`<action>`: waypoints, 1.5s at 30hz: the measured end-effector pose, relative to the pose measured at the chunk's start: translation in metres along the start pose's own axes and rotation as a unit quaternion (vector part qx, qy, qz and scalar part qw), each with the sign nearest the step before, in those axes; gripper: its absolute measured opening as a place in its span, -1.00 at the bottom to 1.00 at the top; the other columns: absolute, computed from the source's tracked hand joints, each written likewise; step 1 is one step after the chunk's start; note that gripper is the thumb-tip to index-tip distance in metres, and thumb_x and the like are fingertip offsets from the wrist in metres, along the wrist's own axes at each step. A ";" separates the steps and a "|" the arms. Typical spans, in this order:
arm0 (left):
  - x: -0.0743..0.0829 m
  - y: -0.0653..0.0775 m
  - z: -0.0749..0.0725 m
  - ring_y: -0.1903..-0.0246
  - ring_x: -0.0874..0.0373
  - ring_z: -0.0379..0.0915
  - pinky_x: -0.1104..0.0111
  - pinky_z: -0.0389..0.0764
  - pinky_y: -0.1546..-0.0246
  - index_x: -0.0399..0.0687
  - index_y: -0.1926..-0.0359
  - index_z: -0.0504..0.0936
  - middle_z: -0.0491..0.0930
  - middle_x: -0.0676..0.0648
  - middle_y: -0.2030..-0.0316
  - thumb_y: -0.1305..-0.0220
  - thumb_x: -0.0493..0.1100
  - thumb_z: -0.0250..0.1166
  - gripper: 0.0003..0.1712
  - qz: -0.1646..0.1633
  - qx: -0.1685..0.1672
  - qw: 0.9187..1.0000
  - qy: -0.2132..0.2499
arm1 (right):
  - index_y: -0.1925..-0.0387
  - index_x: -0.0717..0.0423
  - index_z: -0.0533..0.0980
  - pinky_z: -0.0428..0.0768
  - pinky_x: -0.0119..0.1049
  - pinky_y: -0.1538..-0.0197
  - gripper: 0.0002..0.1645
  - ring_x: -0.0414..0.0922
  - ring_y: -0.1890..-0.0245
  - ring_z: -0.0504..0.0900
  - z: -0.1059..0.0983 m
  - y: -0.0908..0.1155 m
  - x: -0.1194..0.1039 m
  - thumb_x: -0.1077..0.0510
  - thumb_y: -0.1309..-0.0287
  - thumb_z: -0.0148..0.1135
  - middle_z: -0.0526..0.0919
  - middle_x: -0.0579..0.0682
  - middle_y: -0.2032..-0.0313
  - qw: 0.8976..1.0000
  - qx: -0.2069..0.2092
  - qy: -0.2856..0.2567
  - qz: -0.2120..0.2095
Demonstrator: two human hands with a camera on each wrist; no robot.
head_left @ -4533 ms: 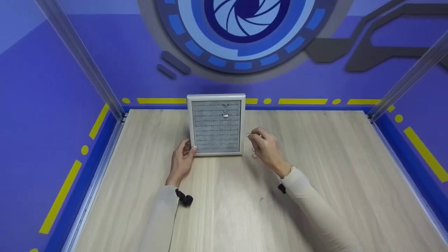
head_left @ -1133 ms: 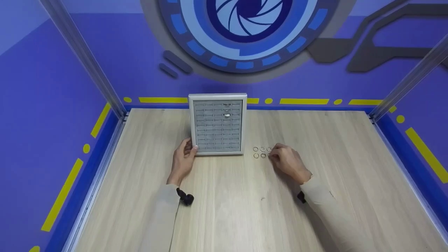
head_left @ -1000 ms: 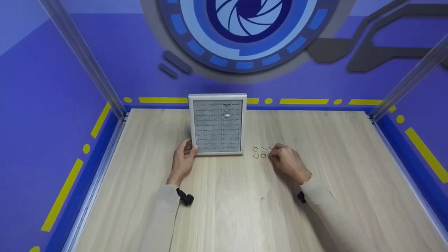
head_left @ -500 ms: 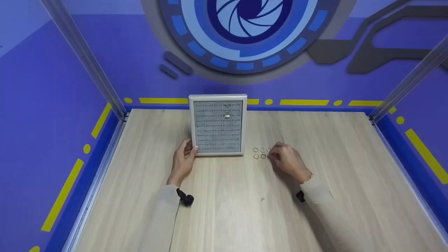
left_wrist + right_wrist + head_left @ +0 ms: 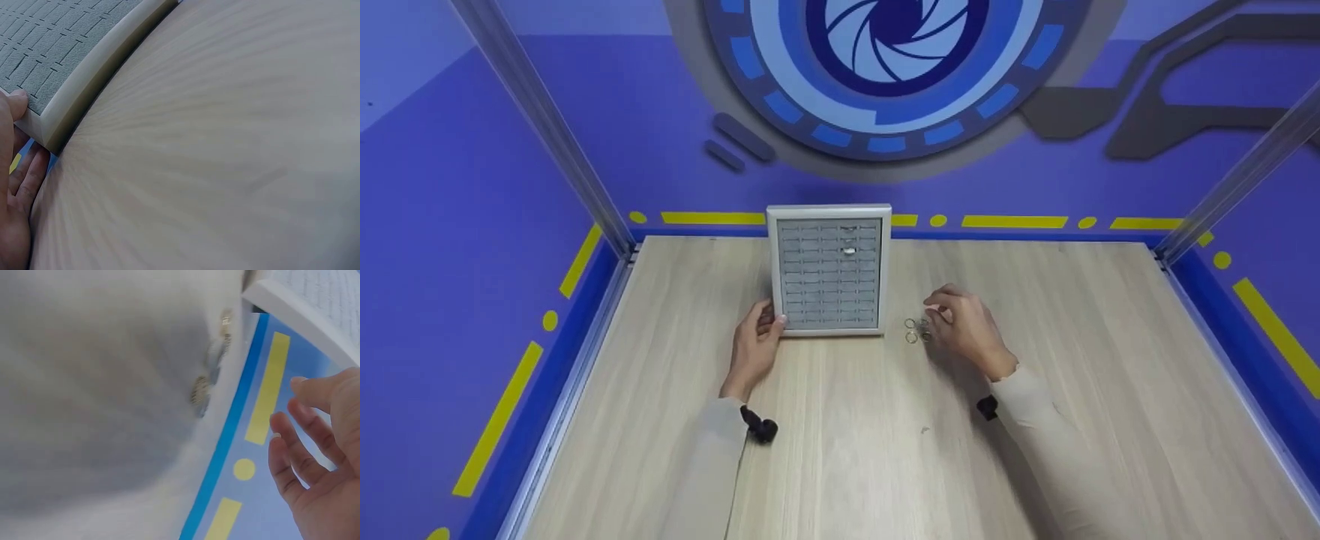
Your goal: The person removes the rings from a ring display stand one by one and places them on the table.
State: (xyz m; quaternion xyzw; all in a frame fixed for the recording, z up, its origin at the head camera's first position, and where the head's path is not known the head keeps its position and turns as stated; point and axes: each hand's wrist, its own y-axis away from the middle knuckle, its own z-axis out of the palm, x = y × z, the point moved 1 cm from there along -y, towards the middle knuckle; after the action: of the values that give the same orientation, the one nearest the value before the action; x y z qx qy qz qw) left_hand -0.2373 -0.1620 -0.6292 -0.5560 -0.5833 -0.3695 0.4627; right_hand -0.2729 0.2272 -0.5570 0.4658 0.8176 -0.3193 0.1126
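Note:
A white-framed ring display tray [image 5: 829, 279] with grey slotted padding stands propped up on the table. Its lower left corner is in the grip of my left hand [image 5: 754, 343], the thumb on the front and the fingers behind, as the left wrist view also shows. Several rings sit in slots near its upper right, one with a bright top [image 5: 849, 251]. To the right of the tray, more rings [image 5: 912, 337] are laid out on the table. Just over them hovers my right hand [image 5: 969, 326], partly covering the group. In the right wrist view its fingers are spread and loosely bent, nothing visible between them.
The wooden table [image 5: 840, 465] meets a blue printed wall [image 5: 697, 187] close behind the tray. Metal posts [image 5: 547, 127] rise at the back corners. A small dark mark [image 5: 925, 430] lies on the tabletop nearer the front.
The right hand has left the right end of the laid-out rings, lifting and shifting left over them with its fingers parted. Earlier it was beside the tray. The left hand keeps its grip.

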 end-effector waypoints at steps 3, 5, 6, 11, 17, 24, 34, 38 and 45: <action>0.000 0.001 0.000 -0.23 0.01 0.58 0.10 0.63 -0.34 0.03 -0.47 0.47 0.60 -0.10 -0.25 -0.63 -0.01 0.24 -0.49 0.004 -0.002 1.000 0.002 | 0.14 0.24 0.76 0.83 -0.05 0.11 -0.88 0.04 0.19 0.82 0.001 -0.006 -0.008 0.35 -0.30 0.44 0.77 0.11 0.11 1.000 0.008 -0.004 -0.006; 0.000 0.001 0.000 -0.23 0.00 0.59 0.10 0.63 -0.34 0.00 -0.47 0.47 0.61 -0.12 -0.25 -0.62 -0.01 0.24 -0.49 0.009 -0.002 1.000 0.003 | 0.12 0.24 0.76 0.83 -0.04 0.10 -0.87 0.03 0.17 0.82 0.003 -0.010 -0.013 0.34 -0.32 0.44 0.77 0.10 0.11 1.000 0.011 -0.003 -0.011; -0.001 0.001 0.000 -0.22 -0.01 0.59 0.09 0.63 -0.33 -0.01 -0.47 0.47 0.61 -0.12 -0.25 -0.62 -0.01 0.24 -0.49 0.011 -0.002 1.000 0.003 | 0.12 0.24 0.76 0.82 -0.04 0.10 -0.87 0.04 0.16 0.81 0.004 -0.012 -0.016 0.33 -0.32 0.44 0.77 0.09 0.11 1.000 0.012 -0.004 -0.014; -0.002 0.001 0.001 -0.20 0.01 0.61 0.08 0.64 -0.32 0.00 -0.45 0.49 0.62 -0.12 -0.24 -0.62 -0.02 0.25 -0.50 0.014 0.000 1.000 0.003 | 0.12 0.22 0.76 0.79 -0.05 0.16 -0.87 0.03 0.16 0.79 0.008 -0.023 -0.028 0.32 -0.32 0.46 0.78 0.07 0.13 0.999 0.028 -0.007 -0.028; -0.001 0.002 0.005 -0.19 0.03 0.63 0.11 0.66 -0.30 0.04 -0.44 0.50 0.63 -0.10 -0.24 -0.62 -0.01 0.24 -0.53 0.020 -0.004 1.000 0.008 | 0.12 0.28 0.75 0.80 -0.04 0.20 -0.86 0.08 0.20 0.79 0.013 -0.036 -0.040 0.38 -0.30 0.45 0.78 0.14 0.12 0.996 0.067 -0.042 -0.051; 0.001 0.001 0.006 -0.19 0.05 0.61 0.13 0.66 -0.30 0.09 -0.44 0.50 0.63 -0.07 -0.23 -0.63 0.02 0.23 -0.53 0.012 -0.004 1.000 0.007 | 0.12 0.29 0.75 0.81 -0.04 0.18 -0.85 0.07 0.17 0.77 0.018 -0.051 -0.054 0.42 -0.29 0.42 0.76 0.13 0.13 0.991 0.094 -0.075 -0.063; 0.000 0.002 0.003 -0.20 0.04 0.60 0.10 0.65 -0.31 0.07 -0.46 0.49 0.62 -0.07 -0.25 -0.63 0.03 0.23 -0.51 0.014 -0.004 1.000 0.004 | 0.11 0.29 0.74 0.78 -0.19 0.16 -0.85 -0.08 0.21 0.72 0.026 -0.071 -0.077 0.41 -0.30 0.42 0.74 0.09 0.10 0.988 0.107 -0.085 -0.067; -0.002 0.003 0.003 -0.19 0.05 0.60 0.12 0.65 -0.31 0.09 -0.46 0.49 0.62 -0.06 -0.25 -0.63 0.02 0.23 -0.51 0.008 -0.009 1.000 0.005 | 0.09 0.32 0.73 0.78 -0.24 0.18 -0.82 -0.07 0.23 0.74 0.029 -0.076 -0.081 0.43 -0.29 0.42 0.73 0.12 0.12 0.988 0.108 -0.085 -0.069; -0.001 0.002 0.001 -0.20 0.03 0.60 0.08 0.66 -0.29 0.06 -0.48 0.47 0.62 -0.09 -0.25 -0.64 0.01 0.22 -0.50 0.017 -0.003 1.000 0.001 | 0.04 0.33 0.72 0.79 -0.26 0.13 -0.80 -0.01 0.17 0.78 0.035 -0.088 -0.089 0.42 -0.32 0.38 0.71 0.16 0.09 0.990 0.101 -0.074 -0.066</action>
State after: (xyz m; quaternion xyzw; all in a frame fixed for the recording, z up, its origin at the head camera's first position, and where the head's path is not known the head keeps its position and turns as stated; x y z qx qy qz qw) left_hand -0.2356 -0.1616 -0.6305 -0.5668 -0.5721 -0.3643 0.4677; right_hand -0.3018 0.1123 -0.5044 0.3952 0.7992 -0.4406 0.1042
